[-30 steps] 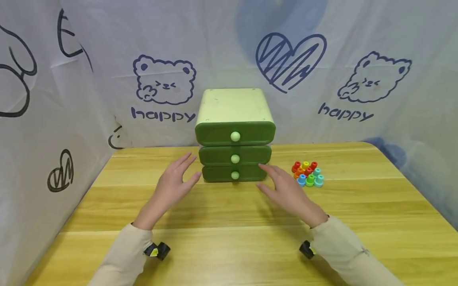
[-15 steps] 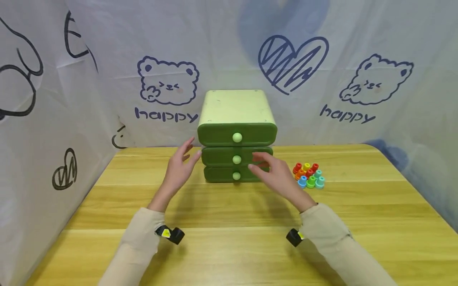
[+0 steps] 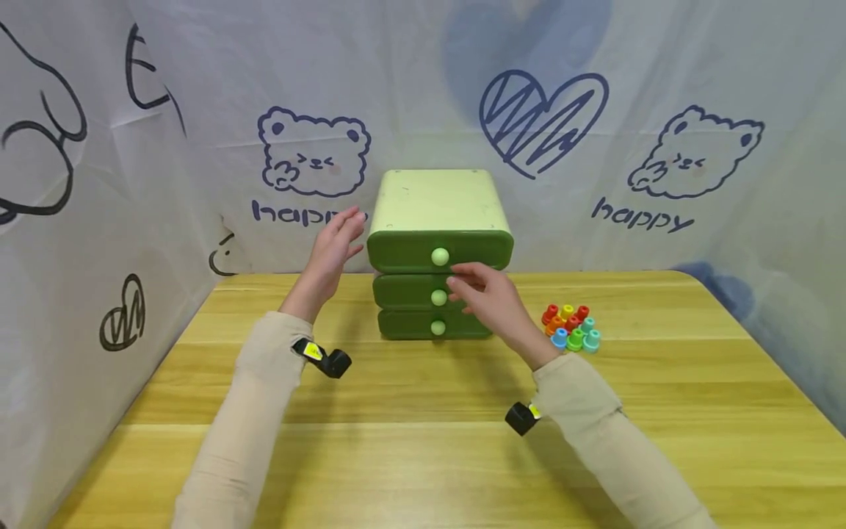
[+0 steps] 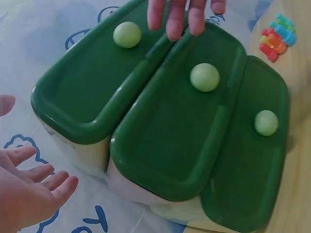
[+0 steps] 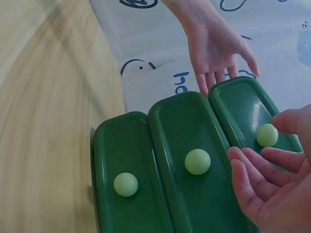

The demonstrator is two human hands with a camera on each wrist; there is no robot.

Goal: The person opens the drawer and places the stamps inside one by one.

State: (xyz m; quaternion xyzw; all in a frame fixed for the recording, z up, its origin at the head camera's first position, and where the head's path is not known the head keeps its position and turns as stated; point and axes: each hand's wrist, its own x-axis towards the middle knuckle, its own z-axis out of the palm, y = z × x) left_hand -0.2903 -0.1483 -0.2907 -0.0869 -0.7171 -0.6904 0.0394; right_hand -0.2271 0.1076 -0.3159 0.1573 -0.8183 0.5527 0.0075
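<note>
A small cabinet [image 3: 439, 198] with a cream top and three green drawers stands at the back of the table, its drawers closed. Each drawer has a pale green round knob [image 3: 439, 256]. My left hand [image 3: 330, 257] is raised beside the cabinet's upper left side, fingers extended and holding nothing. In front of the drawers is my right hand [image 3: 492, 301], its fingers loosely bent below and right of the top knob. The right wrist view puts the thumb and fingers of this hand [image 5: 277, 179] around the top drawer's knob [image 5: 267, 135]; contact cannot be made out.
Several small coloured pegs [image 3: 571, 328] stand grouped on the wooden table [image 3: 423, 455], right of the cabinet. A white cloth [image 3: 423, 73] with drawn bears and hearts hangs behind and at the sides.
My left hand has risen and moved forward along the cabinet's left side. My right hand has moved up and left, from the lower drawers toward the top knob.
</note>
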